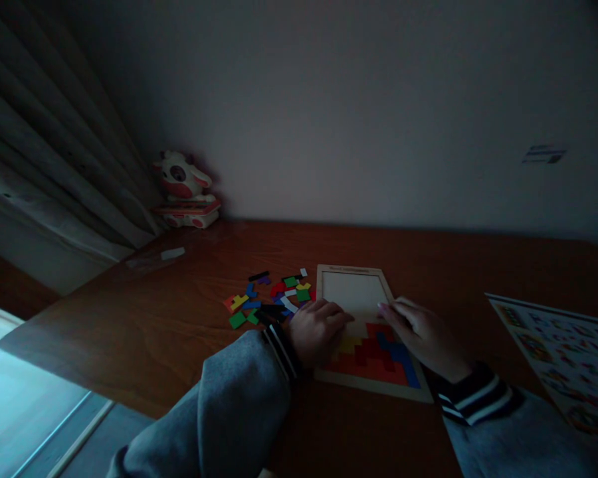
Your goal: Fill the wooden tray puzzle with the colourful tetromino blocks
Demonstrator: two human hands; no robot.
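A wooden puzzle board (373, 393) with a pale raised frame lies on the table in front of me. Red, yellow and blue block pieces (379, 358) fill its near part, while the far part shows bare wood. My left hand (319, 330) lies over the board's left edge, palm down, its fingers loosely bent and reaching onto the board. Over the right edge is my right hand (423, 335), thumb and fingers drawn together above the inner area; whatever they hold is too dark and small to make out. Loose coloured pieces (249, 305) are scattered left of the board.
A printed picture sheet (563, 352) lies at the right. At the back left stands a cow-shaped toy (184, 189) beside the curtain (54, 133). A small pale strip (173, 253) lies near the table's left edge. The wall (349, 119) bounds the back.
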